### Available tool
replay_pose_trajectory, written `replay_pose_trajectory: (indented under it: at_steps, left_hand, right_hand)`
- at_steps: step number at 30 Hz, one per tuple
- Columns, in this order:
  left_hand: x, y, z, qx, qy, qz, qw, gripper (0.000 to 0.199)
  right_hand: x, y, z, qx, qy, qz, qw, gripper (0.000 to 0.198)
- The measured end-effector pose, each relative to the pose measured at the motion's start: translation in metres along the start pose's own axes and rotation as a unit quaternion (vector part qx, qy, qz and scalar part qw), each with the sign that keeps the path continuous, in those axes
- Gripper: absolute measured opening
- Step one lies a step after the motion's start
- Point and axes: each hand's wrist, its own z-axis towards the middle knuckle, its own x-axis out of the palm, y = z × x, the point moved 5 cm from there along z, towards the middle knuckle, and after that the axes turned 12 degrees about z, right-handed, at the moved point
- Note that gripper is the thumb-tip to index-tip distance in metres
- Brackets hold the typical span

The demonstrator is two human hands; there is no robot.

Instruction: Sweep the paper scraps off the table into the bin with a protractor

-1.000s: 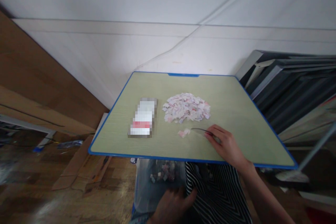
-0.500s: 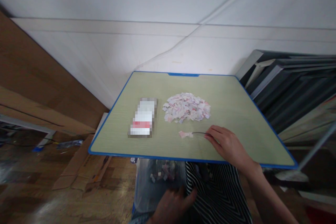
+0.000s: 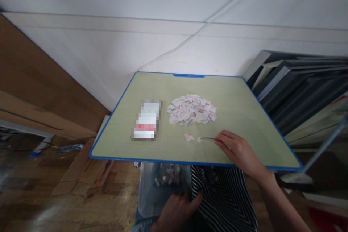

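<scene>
My right hand (image 3: 236, 146) is closed on slim dark tweezers (image 3: 209, 138), held low over the front of the folding table. At their tip is a small whitish scrap of paper (image 3: 199, 139). Just left of it lie a few pinkish paper scraps (image 3: 188, 137). Behind them spreads a heap of paper scraps (image 3: 192, 109), pale with pink bits. Below the table edge, my left hand (image 3: 178, 208) hovers by a clear plastic bin (image 3: 152, 199) with more scraps inside. Its thumb stands apart from the fingers and nothing shows in it; the fingertips are dim.
A blurred-out phone-like slab (image 3: 146, 119) lies on the left of the blue-edged table (image 3: 231, 90). Dark flat panels (image 3: 304, 83) lean at the right. Cardboard (image 3: 78, 177) lies on the floor at left, and a white wall (image 3: 108, 54) stands behind.
My right hand has shifted slightly right with the tweezers. The scrap at their tip now sits apart from the pinkish scraps it was touching. My left hand stays low by the bin.
</scene>
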Motion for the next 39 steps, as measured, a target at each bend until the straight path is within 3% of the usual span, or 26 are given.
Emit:
replay_pose_trajectory:
  at_steps: [4,8,13,21,27,39]
  left_hand:
    - [-0.003,0.000,0.000,0.007,0.015,-0.009,1.000,0.051]
    - [-0.002,0.001,0.000,0.002,0.020,-0.018,1.000,0.053]
    - [0.001,0.001,-0.001,-0.009,0.002,-0.032,0.999,0.058]
    - [-0.002,0.001,-0.001,-0.016,0.009,-0.035,0.999,0.056]
    - [-0.001,0.001,-0.002,-0.029,0.005,-0.039,0.999,0.058]
    - [-0.004,0.003,-0.003,-0.032,0.035,-0.042,0.998,0.058]
  right_hand:
    - [-0.005,0.000,-0.002,0.015,0.022,-0.018,0.999,0.023]
    - [-0.018,0.002,-0.010,0.009,0.093,0.009,0.996,0.023]
    - [-0.027,0.000,-0.016,0.001,0.058,0.020,0.998,0.022]
    - [-0.019,0.003,-0.029,0.017,0.116,0.076,0.990,0.023]
    - [-0.025,0.008,-0.036,0.009,0.078,0.081,0.994,0.021]
    - [-0.025,0.016,-0.045,-0.004,0.125,0.055,0.991,0.023]
